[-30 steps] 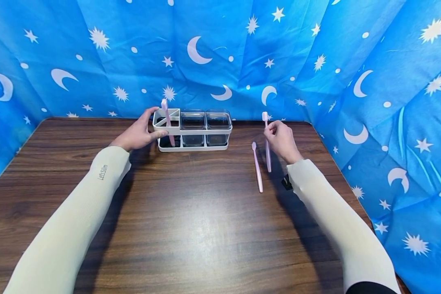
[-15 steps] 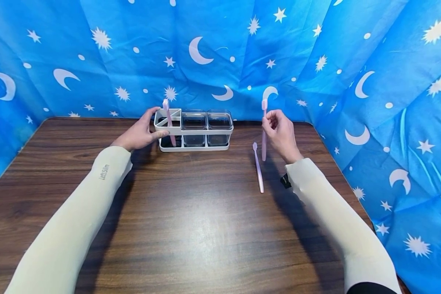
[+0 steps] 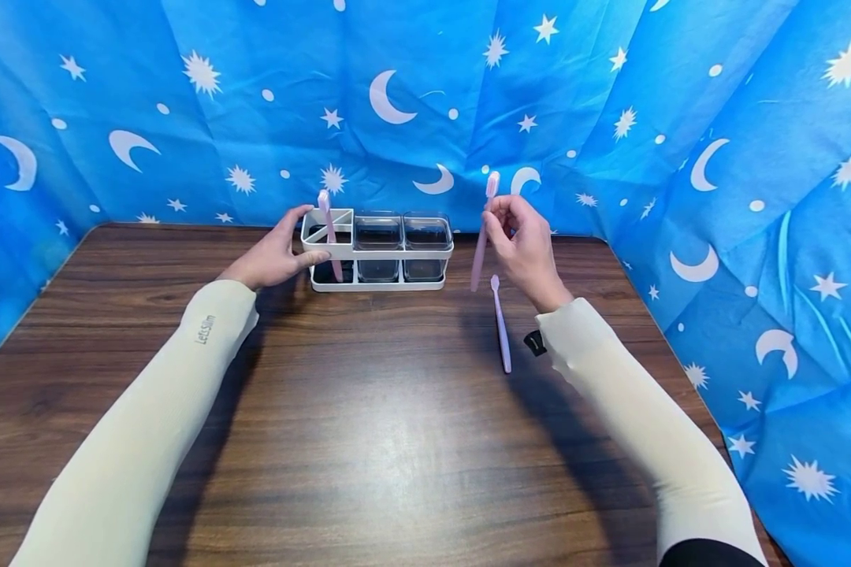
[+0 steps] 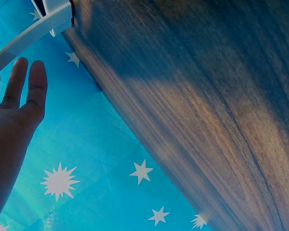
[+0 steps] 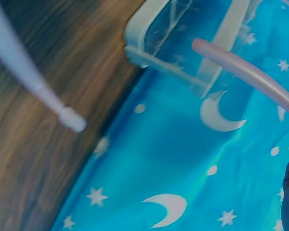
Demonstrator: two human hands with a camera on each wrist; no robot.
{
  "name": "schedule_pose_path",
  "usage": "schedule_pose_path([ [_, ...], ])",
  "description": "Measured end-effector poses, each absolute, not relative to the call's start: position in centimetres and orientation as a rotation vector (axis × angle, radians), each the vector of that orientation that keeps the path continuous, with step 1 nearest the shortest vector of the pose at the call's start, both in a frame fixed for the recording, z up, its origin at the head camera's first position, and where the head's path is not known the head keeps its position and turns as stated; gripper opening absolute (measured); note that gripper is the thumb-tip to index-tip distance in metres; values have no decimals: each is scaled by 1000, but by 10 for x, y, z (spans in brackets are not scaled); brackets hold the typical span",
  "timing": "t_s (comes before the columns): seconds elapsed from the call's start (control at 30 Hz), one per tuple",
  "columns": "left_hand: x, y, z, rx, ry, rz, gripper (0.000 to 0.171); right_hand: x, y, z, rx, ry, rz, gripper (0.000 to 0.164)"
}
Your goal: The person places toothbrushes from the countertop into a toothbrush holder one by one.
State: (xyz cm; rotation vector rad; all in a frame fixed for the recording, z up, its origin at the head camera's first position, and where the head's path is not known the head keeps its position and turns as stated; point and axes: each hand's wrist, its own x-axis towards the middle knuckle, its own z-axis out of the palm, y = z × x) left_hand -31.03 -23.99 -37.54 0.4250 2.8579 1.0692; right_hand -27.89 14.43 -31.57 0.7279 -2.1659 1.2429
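Head cam: left sleeve (image 3: 149,386) says "LetsSlim", left hand (image 3: 275,257) grips the holder (image 3: 403,255), bench (image 3: 369,378) edge just behind it; right hand (image 3: 528,246) pinches a toothbrush (image 3: 479,256) past the holder's right end.

The brown table (image 3: 369,409) bears a rack (image 3: 397,255) — and one toothbrush (image 3: 502,327).

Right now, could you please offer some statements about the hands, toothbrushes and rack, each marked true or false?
1. The right hand holds a toothbrush off the table. True.
2. The left hand touches the rack. True.
3. Two toothbrushes stand in the rack. False: only one standing toothbrush is there.
4. Another toothbrush lies left of the rack. False: the lying toothbrush is to its right.
5. Two clear cups sit side by side in the rack. True.
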Motion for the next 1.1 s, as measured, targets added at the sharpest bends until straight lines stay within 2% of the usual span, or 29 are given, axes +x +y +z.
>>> schedule_pose_path([
  [0.27,-312,-241,-373,444,2871,1061,94,-253,109,-282,861,-1962,1221,6],
  [0.67,-311,-239,-376,450,2862,1075,94,-275,89,-283,931,-1810,1229,9],
  [1.1,-312,-239,-377,432,2864,1086,94,-252,60,-262,976,-1885,1278,6],
])
